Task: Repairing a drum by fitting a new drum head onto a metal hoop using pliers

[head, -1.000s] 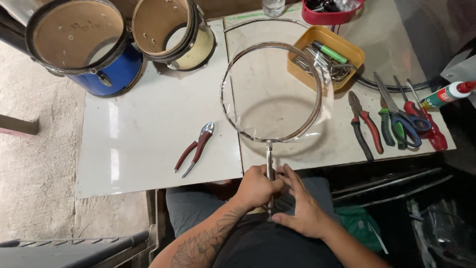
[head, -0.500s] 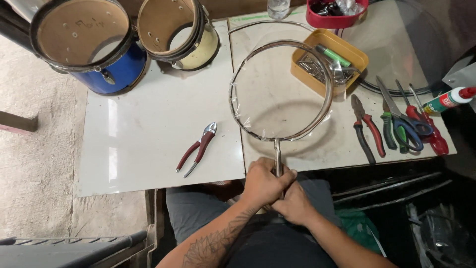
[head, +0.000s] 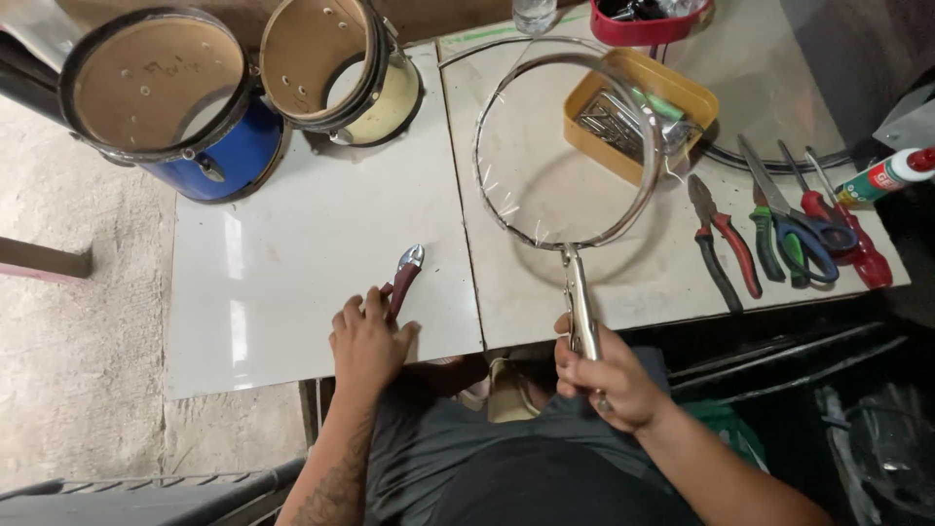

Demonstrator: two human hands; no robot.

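Metal hoop (head: 568,146): one, thin and chrome, raised above the counter (head: 292,282), clamped at its lower edge by one pair of locking pliers (head: 581,312). The right hand (head: 609,380) has its fingers wrapped round the handles of the locking pliers, at the counter's near edge. The left hand (head: 365,341) lies on the counter, fingers closed over the handles of one pair of red-handled pliers (head: 403,278); the pliers' jaws point away from the person.

Count, largest to smallest:
- Drum shells: two, at the far left of the counter. One blue (head: 170,102), one cream (head: 341,68), touching side by side.
- Trays: two. One yellow (head: 638,112) holding metal parts, partly behind the hoop; one red (head: 648,19) at the far edge.
- Hand tools in a row at right (head: 779,234): about five, among them red-handled pliers and blue-handled scissors.
- Glue bottle (head: 891,175): one, red cap, at the right edge.

Surface: two white glossy panels laid edge to edge. Room: bare concrete floor (head: 78,321) on the left.
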